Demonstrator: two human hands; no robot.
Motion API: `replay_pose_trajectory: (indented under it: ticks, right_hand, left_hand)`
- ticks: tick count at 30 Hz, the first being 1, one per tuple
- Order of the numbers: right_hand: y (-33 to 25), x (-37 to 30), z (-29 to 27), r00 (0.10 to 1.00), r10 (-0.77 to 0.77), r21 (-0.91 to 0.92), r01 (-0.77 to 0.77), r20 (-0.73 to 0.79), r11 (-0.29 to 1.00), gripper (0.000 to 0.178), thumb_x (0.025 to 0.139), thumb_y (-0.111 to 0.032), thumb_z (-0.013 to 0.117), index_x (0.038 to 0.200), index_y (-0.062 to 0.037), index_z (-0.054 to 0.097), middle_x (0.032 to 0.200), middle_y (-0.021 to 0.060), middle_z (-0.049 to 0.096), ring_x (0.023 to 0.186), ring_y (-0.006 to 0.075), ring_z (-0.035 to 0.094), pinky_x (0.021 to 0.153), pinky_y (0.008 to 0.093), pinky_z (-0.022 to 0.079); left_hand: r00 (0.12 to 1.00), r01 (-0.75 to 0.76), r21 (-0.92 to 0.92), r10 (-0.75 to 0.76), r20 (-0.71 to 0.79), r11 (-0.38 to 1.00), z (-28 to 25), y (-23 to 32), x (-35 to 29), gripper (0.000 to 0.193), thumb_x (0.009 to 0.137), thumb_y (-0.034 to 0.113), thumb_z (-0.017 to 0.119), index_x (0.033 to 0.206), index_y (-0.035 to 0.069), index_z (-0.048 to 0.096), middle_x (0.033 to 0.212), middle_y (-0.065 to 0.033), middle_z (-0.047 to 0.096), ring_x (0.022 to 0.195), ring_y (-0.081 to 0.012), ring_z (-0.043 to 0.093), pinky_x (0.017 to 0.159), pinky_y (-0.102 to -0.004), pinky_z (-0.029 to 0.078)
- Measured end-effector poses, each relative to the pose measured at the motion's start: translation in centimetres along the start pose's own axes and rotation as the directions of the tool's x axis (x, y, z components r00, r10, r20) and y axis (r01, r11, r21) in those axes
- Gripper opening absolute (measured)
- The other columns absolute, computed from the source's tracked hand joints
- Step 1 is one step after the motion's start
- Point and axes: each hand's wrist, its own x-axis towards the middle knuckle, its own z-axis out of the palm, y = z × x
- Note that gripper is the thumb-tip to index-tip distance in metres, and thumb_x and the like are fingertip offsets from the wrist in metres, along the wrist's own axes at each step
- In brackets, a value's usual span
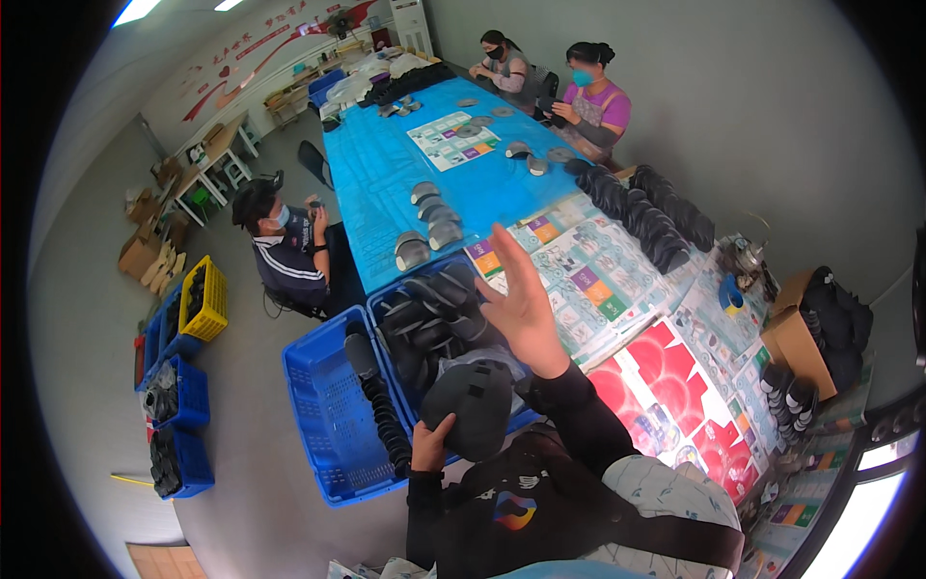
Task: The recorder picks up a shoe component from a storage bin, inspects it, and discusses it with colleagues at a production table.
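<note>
My left hand (433, 446) grips the lower left edge of a black, dome-shaped padded piece (469, 410) with small dark square patches. I cannot make out its exact kind. Raised above and to the right of it, my right hand (526, 314) is open, its fingers stretched out and nothing in it. Just beyond the held piece, a blue crate (378, 309) holds a heap of similar black and grey curved pieces (434, 318) and some clear plastic. To its left stands another blue crate (313, 425) with a long nested row of black pieces (379, 410) along its right side.
A blue-covered table (376, 198) stretches away, bearing small piles of grey curved pieces (439, 217). Printed sheets (588, 261) and stacked black pieces (637, 217) lie at right, near a cardboard box (803, 338). Three co-workers sit around the table; more crates (205, 299) stand on the floor at left.
</note>
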Motion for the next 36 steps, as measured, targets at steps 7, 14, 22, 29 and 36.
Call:
replay_pose_trajectory:
  ticks: [7, 14, 22, 29, 36]
  right_hand:
    - [0.5, -0.2, 0.6, 0.98, 0.121, -0.006, -0.122, 0.158, 0.993, 0.095, 0.082, 0.023, 0.042, 0.167, -0.018, 0.033, 0.177, 0.0067, 0.012, 0.166, 0.0278, 0.007, 0.126, 0.059, 0.026]
    - [0.6, -0.5, 1.1, 0.916, 0.282, -0.195, -0.233, 0.287, 0.953, 0.09, 0.089, 0.013, 0.061, 0.168, -0.0138, 0.03, 0.103, 0.0029, 0.065, 0.093, 0.0117, 0.065, 0.086, 0.0273, 0.054]
    - [4.1, -2.3, -0.4, 0.91, 0.33, -0.358, -0.231, 0.249, 0.905, 0.066, 0.093, 0.003, 0.066, 0.155, -0.0089, 0.05, 0.104, 0.0068, 0.068, 0.096, 0.0152, 0.068, 0.084, 0.0291, 0.055]
    - [12.9, -8.7, -7.8, 0.777, 0.622, -0.739, -0.362, 0.098, 0.568, 0.07, 0.087, -0.038, 0.083, 0.145, -0.0059, 0.059, 0.127, 0.021, 0.07, 0.116, 0.0361, 0.068, 0.102, 0.0425, 0.052]
    - [13.2, -9.9, -8.1, 0.832, 0.553, -0.662, -0.443, -0.051, 0.604, 0.051, 0.089, -0.029, 0.082, 0.129, -0.0024, 0.065, 0.116, 0.0176, 0.074, 0.107, 0.0325, 0.073, 0.092, 0.0399, 0.057]
  left_hand:
    - [1.0, 0.01, 0.011, -0.01, 0.002, 1.0, 0.3, 0.6, -0.4, 0.04, 0.099, 0.009, 0.073, 0.134, -0.008, 0.064, 0.128, -0.0138, 0.073, 0.112, -0.0233, 0.072, 0.099, -0.0349, 0.056]
    - [1.0, -0.015, -0.018, 0.015, -0.004, 1.0, 0.1, 0.3, -0.6, 0.034, 0.1, 0.01, 0.073, 0.129, -0.008, 0.068, 0.122, -0.0125, 0.075, 0.107, -0.0217, 0.073, 0.095, -0.0337, 0.058]
    - [0.999, -0.025, 0.018, 0.025, -0.021, 1.0, -0.1, 0.3, -0.8, 0.034, 0.1, 0.011, 0.073, 0.129, -0.007, 0.069, 0.122, -0.0114, 0.075, 0.106, -0.0205, 0.073, 0.094, -0.0323, 0.057]
    - [0.996, -0.066, -0.052, 0.063, -0.059, 0.996, 0.3, 0.6, 0.2, 0.037, 0.099, 0.01, 0.073, 0.131, -0.007, 0.067, 0.125, -0.0116, 0.074, 0.11, -0.0208, 0.072, 0.098, -0.0332, 0.055]
    - [0.999, 0.0, -0.091, -0.004, -0.043, 0.996, 0.4, 0.5, 1.1, 0.042, 0.098, 0.007, 0.074, 0.137, -0.006, 0.062, 0.132, -0.0148, 0.07, 0.117, -0.0254, 0.07, 0.104, -0.0375, 0.054]
